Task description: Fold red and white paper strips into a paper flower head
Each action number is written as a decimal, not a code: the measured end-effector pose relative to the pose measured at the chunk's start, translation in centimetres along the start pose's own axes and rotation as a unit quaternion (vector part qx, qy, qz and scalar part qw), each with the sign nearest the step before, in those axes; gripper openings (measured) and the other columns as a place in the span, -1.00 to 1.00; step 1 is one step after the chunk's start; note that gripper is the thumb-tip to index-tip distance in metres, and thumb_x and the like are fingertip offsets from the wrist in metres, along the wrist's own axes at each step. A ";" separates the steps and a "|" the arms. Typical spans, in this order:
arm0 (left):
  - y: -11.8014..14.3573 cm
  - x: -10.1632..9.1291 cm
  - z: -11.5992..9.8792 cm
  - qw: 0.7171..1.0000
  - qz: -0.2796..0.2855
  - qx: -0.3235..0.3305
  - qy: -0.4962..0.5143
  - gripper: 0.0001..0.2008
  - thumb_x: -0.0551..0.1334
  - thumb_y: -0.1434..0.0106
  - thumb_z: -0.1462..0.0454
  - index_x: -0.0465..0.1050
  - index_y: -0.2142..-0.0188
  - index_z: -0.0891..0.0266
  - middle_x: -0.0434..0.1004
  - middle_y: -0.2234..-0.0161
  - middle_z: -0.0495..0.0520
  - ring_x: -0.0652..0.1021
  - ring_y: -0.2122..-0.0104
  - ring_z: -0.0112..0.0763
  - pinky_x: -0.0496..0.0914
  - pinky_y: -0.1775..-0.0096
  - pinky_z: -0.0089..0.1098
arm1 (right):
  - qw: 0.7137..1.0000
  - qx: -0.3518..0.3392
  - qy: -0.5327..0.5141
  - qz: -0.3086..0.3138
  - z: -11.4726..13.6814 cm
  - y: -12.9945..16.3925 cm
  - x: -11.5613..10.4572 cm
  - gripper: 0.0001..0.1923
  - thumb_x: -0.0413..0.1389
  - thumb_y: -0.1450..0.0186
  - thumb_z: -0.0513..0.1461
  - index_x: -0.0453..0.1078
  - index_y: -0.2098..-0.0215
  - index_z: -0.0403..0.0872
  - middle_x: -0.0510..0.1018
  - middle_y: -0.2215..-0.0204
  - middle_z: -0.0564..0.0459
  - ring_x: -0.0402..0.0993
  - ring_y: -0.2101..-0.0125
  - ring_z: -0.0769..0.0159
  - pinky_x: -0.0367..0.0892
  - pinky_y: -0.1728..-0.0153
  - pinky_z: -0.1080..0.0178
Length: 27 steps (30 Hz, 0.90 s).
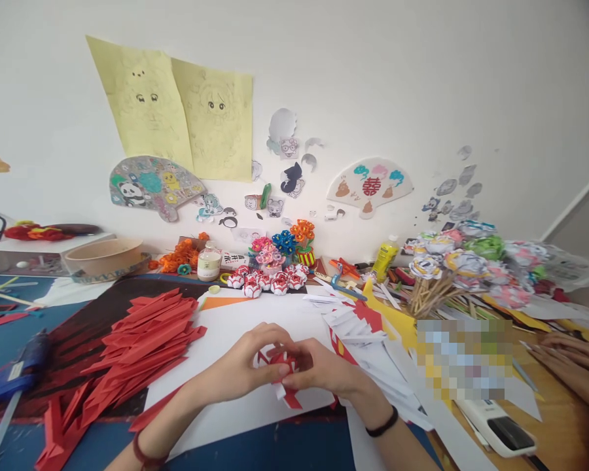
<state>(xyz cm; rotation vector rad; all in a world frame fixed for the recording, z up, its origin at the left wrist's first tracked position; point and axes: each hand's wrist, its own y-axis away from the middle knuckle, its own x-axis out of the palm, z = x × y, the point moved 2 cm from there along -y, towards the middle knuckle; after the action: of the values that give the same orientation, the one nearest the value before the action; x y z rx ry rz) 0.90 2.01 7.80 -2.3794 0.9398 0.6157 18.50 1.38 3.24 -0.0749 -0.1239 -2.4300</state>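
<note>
Between both hands, over a white sheet of paper (216, 379), is a red and white folded paper flower (285, 363). My left hand (248, 356) curls its fingers round the flower's left side. The thumb and fingers of my right hand (319, 366) close on its right side. My fingers hide part of the flower, and white and red strip ends stick out below it. A pile of folded red paper strips (147, 347) lies to the left. To the right are folded white paper strips (373, 366). Finished red and white paper flowers (269, 281) stand in a row behind the sheet.
A blue glue gun (17, 373) lies at the far left near a shallow bowl (105, 255). A glue jar (209, 261) and a yellow bottle (385, 257) stand along the wall. Paper flowers on sticks (436, 268) are at the right. Another person's hands (564, 360) rest at the right edge.
</note>
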 end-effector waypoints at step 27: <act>0.3 0.9 5.3 0.967 -0.076 0.010 -0.241 -0.77 0.24 -0.28 0.15 0.38 0.09 0.15 0.48 0.16 0.04 0.49 0.28 -0.35 0.33 0.18 -0.31 | 0.912 -0.116 0.336 -0.203 -2.1 -1.3 -0.8 -0.25 0.18 -0.16 -0.37 0.13 -0.29 0.03 0.44 0.08 -0.05 0.41 0.10 0.16 0.32 0.01 0.08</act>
<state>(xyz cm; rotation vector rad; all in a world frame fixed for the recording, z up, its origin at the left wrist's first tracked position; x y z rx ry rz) 0.10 4.59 3.16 -2.1095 0.5419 1.0549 18.23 2.62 1.00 0.7446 0.5076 -2.7179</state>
